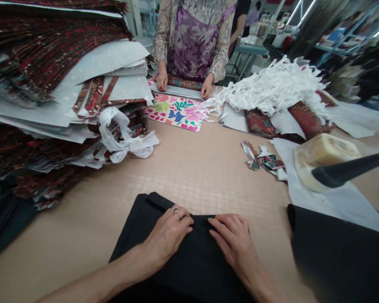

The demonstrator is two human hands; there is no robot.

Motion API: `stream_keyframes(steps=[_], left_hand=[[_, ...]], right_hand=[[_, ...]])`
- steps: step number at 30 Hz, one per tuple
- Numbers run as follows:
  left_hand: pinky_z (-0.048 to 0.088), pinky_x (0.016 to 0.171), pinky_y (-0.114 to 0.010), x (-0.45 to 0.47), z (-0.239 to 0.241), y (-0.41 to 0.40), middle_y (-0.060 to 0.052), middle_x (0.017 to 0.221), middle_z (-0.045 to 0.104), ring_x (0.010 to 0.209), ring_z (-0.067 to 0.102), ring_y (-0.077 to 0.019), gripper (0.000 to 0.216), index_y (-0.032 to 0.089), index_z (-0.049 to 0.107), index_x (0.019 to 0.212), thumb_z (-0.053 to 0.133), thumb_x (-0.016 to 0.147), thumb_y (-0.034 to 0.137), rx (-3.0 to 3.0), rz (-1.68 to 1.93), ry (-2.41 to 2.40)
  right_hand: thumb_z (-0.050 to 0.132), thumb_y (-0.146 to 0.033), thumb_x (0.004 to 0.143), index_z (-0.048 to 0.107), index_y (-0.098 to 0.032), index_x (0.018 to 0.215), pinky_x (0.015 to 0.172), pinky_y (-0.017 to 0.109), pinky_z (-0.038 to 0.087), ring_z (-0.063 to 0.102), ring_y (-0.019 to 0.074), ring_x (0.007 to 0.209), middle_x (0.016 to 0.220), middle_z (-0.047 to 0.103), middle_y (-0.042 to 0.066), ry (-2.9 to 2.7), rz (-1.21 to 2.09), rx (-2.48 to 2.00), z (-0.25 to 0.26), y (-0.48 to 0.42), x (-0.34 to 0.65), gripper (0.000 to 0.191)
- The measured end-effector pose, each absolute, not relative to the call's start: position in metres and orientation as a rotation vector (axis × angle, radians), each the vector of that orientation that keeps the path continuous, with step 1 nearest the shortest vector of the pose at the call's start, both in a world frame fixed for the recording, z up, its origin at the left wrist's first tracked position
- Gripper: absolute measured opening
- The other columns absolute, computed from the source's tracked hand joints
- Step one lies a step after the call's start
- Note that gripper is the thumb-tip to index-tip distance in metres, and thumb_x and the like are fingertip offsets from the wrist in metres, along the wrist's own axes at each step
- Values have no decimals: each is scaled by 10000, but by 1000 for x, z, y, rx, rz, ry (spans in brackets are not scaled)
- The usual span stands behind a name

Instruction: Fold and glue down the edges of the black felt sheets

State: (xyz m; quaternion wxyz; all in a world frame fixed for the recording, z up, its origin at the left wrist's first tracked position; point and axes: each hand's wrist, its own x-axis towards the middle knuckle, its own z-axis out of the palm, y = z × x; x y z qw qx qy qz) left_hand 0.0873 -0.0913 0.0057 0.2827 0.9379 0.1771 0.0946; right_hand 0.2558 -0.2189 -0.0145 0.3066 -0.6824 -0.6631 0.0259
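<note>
Black fabric lies folded in front of me at the near edge of the table. My left hand, with a ring on one finger, pinches the fabric's far edge near its middle. A short way to the right, my right hand rests on the same edge with its fingers bent and the thumb against the cloth. A narrow folded strip of the black fabric sticks up at its upper left corner, beyond my left hand. My palms hide part of the cloth.
Tall stacks of patterned fabric rise at left, with a white tied strip. A co-worker's hands are on cloth across the table. White strips, scraps, a cream block with a black handle and black cloth lie right.
</note>
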Motion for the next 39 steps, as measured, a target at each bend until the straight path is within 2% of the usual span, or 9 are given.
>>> stream_keyframes(steps=[4, 8, 15, 20, 23, 29, 33, 37, 39], left_hand=[[431, 782, -315, 97, 5, -96, -9, 878, 518, 836, 489, -168, 83, 172, 562, 807, 601, 786, 102, 2410, 235, 599], [424, 767, -316, 98, 2, -101, -16, 880, 494, 827, 471, -165, 135, 167, 533, 790, 524, 795, 32, 2371, 306, 580], [442, 716, -295, 91, -8, -99, -45, 839, 522, 778, 468, -159, 167, 146, 520, 819, 380, 892, 89, 2484, 519, 300], [465, 801, -349, 86, -1, -97, -63, 919, 531, 866, 488, -190, 143, 149, 529, 967, 445, 859, 107, 2564, 397, 324], [480, 804, -358, 80, 8, -94, -82, 975, 529, 904, 490, -201, 283, 133, 502, 1084, 428, 827, 40, 2602, 317, 341], [497, 767, -377, 72, 13, -90, -113, 984, 555, 896, 502, -224, 300, 78, 506, 1097, 422, 816, 16, 2743, 214, 208], [483, 817, -361, 73, 16, -93, -125, 1045, 547, 947, 491, -227, 358, 65, 480, 1135, 437, 785, -1, 2752, 119, 201], [468, 853, -357, 76, 11, -98, -97, 1064, 536, 969, 485, -222, 506, 104, 432, 1204, 437, 719, -39, 2713, 93, 276], [481, 812, -368, 79, 7, -99, -91, 1022, 545, 921, 499, -224, 451, 115, 463, 1171, 456, 740, -15, 2719, 121, 306]], right_hand=[[505, -158, 852, 579, -216, 1020, 786, 367, 347, 509, 175, 860, 942, 593, 42, -1737, 179, -1762, -7, -206, 249, 193], [567, -153, 814, 582, -242, 983, 786, 353, 330, 497, 163, 867, 953, 592, 12, -1777, 310, -1763, -2, -200, 248, 192], [628, -168, 765, 584, -233, 799, 781, 342, 296, 490, 141, 765, 756, 588, -30, -1919, 439, -1825, 11, -197, 251, 85], [672, -222, 719, 589, -220, 706, 728, 348, 307, 489, 157, 670, 634, 568, -25, -2009, 339, -1970, 14, -206, 263, 84], [596, -246, 790, 609, -224, 792, 699, 332, 331, 508, 150, 659, 664, 586, -14, -1985, 322, -1931, 10, -214, 274, 26], [418, -140, 885, 609, -187, 955, 615, 269, 385, 531, 122, 670, 783, 625, 30, -2054, 203, -1671, -2, -224, 289, 209], [379, -73, 878, 586, -160, 1076, 701, 327, 405, 542, 148, 755, 872, 634, 69, -2165, -39, -1649, -17, -240, 303, 299], [335, -85, 893, 501, -160, 1219, 787, 378, 411, 540, 198, 923, 981, 626, 94, -2251, -48, -1723, -29, -259, 316, 373], [328, -100, 900, 458, -171, 1264, 790, 378, 421, 541, 198, 937, 1006, 621, 94, -2229, -48, -1733, -32, -263, 320, 393]])
